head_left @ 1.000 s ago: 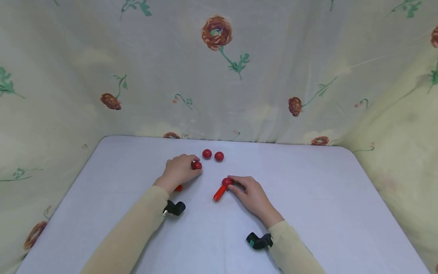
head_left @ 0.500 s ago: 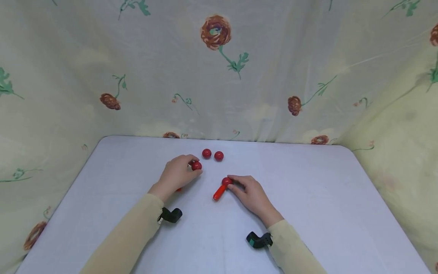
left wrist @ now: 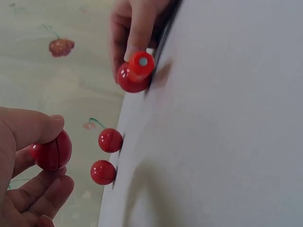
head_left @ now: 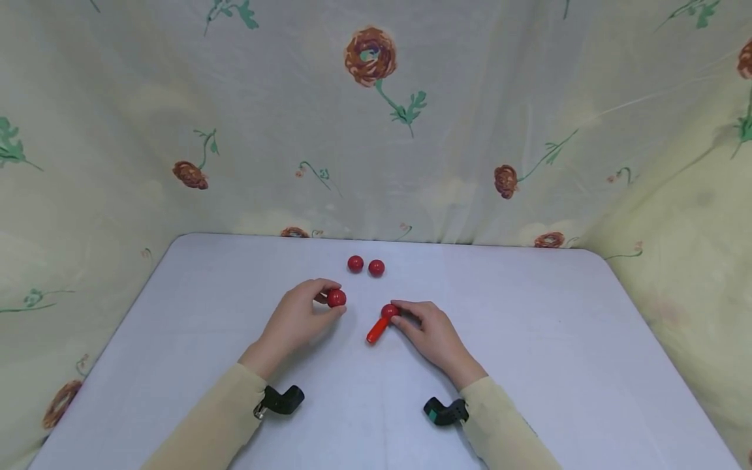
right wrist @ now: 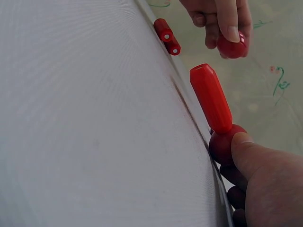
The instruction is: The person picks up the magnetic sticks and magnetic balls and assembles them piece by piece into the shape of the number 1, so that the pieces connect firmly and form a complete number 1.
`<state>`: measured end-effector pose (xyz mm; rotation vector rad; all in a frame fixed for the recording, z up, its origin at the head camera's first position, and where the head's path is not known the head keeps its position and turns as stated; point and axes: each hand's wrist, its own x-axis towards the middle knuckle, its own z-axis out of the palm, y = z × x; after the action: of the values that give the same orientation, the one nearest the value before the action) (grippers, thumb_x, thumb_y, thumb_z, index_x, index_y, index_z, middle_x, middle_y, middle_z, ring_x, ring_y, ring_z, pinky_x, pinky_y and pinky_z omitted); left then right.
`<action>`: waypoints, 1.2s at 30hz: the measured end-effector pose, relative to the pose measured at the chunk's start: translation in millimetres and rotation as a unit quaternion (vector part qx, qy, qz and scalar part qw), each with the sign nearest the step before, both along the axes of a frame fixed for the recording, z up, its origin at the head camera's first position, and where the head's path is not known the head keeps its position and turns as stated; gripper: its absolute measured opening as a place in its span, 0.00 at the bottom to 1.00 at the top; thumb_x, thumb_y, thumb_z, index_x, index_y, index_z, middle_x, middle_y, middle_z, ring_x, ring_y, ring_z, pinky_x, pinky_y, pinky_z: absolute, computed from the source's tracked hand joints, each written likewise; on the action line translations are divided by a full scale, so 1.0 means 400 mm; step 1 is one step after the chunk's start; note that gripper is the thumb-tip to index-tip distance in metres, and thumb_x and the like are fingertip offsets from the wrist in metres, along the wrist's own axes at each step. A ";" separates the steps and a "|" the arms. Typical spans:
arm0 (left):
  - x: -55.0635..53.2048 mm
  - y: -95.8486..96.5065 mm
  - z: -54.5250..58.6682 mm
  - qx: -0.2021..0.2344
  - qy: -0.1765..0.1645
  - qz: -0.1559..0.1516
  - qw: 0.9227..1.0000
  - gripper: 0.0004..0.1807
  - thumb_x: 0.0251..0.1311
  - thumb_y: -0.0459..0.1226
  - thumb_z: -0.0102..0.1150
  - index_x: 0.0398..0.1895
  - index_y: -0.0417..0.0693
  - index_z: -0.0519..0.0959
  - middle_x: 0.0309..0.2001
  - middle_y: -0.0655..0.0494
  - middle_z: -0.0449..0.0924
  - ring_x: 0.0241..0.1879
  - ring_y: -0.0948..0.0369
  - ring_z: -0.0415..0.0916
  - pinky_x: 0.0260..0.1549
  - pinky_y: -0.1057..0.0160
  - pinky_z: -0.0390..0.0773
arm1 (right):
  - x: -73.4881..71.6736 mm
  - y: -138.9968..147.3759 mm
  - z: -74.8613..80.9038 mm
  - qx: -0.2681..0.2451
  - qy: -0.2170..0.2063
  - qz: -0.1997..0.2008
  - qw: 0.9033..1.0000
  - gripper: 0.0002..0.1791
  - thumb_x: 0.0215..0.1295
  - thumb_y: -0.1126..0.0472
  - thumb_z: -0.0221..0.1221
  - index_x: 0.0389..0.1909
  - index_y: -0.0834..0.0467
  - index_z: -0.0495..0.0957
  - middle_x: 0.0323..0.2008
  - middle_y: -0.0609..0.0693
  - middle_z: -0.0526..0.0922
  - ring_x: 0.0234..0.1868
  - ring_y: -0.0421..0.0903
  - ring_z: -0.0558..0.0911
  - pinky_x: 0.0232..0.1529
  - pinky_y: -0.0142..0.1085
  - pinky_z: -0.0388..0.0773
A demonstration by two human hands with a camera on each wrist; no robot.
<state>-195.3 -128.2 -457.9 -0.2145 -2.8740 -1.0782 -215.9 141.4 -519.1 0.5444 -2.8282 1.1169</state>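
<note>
My left hand point(head_left: 296, 318) pinches a glossy red ball point(head_left: 337, 297) between thumb and fingers. In the left wrist view a seam runs round this ball point(left wrist: 57, 151). My right hand point(head_left: 433, 334) holds a second red ball point(right wrist: 225, 145) by its side, with thumb and fingertips. An orange-red, faceted stick point(head_left: 377, 330) stands out from that ball towards the person; its free end shows a small pale hole in the left wrist view. Whether stick and ball are joined or only touching, I cannot tell.
Two more red balls point(head_left: 355, 264) sit side by side near the back of the white table point(head_left: 529, 339). Two red cylinders point(right wrist: 163, 30) with pale end holes lie on it in the right wrist view, hidden behind the left arm in the head view. Flowered cloth point(head_left: 264, 98) hangs behind.
The left hand has drawn back a little towards the person, still pinching its ball. An orange-red piece seen beside the left wrist has become covered. The right hand has stayed in place.
</note>
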 end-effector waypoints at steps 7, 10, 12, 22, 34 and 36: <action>0.041 0.010 -0.011 0.063 0.001 -0.005 0.998 0.24 0.55 0.45 0.73 0.55 0.57 0.79 0.46 0.64 0.79 0.44 0.62 0.76 0.41 0.60 0.79 | -0.001 0.001 -0.002 0.002 0.000 0.000 1.000 0.22 0.66 0.48 0.64 0.61 0.45 0.79 0.52 0.41 0.82 0.53 0.42 0.77 0.53 0.44 0.77; 0.056 0.014 -0.028 0.107 -0.014 -0.008 0.994 0.23 0.55 0.45 0.73 0.55 0.58 0.79 0.45 0.66 0.80 0.42 0.62 0.77 0.38 0.60 0.78 | -0.001 0.000 -0.003 0.003 -0.002 -0.001 1.000 0.22 0.66 0.47 0.64 0.61 0.44 0.80 0.51 0.41 0.82 0.53 0.42 0.77 0.53 0.44 0.77; 0.065 0.019 -0.042 0.129 -0.023 -0.009 0.991 0.23 0.54 0.45 0.74 0.54 0.59 0.80 0.44 0.66 0.80 0.41 0.61 0.77 0.37 0.61 0.79 | -0.002 0.000 -0.005 0.006 -0.004 -0.002 1.000 0.22 0.66 0.47 0.64 0.61 0.44 0.79 0.51 0.41 0.82 0.53 0.42 0.77 0.53 0.44 0.77; 0.087 0.030 -0.098 0.195 -0.036 -0.032 0.980 0.22 0.55 0.45 0.73 0.53 0.57 0.79 0.45 0.65 0.80 0.37 0.61 0.79 0.36 0.62 0.81 | -0.003 -0.001 -0.002 0.000 0.002 0.004 1.000 0.23 0.66 0.46 0.63 0.61 0.46 0.79 0.52 0.42 0.82 0.54 0.44 0.78 0.55 0.45 0.76; 0.080 0.031 -0.126 0.181 -0.049 -0.063 0.980 0.21 0.56 0.45 0.72 0.52 0.58 0.79 0.44 0.67 0.81 0.38 0.65 0.79 0.41 0.64 0.80 | -0.002 0.002 0.002 0.008 -0.011 -0.007 1.000 0.23 0.66 0.46 0.63 0.61 0.44 0.79 0.52 0.42 0.82 0.53 0.43 0.78 0.55 0.45 0.76; 0.080 0.031 -0.129 0.179 -0.048 -0.065 0.981 0.21 0.56 0.45 0.72 0.52 0.58 0.79 0.44 0.67 0.81 0.38 0.65 0.79 0.41 0.63 0.80 | -0.001 0.003 0.000 0.007 -0.009 -0.007 1.000 0.23 0.66 0.46 0.63 0.61 0.44 0.79 0.52 0.42 0.82 0.53 0.43 0.78 0.54 0.45 0.76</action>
<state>-163.4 -115.8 -509.3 -0.3381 -2.7114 -1.6448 -216.4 142.4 -519.0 0.5176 -2.8521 1.1075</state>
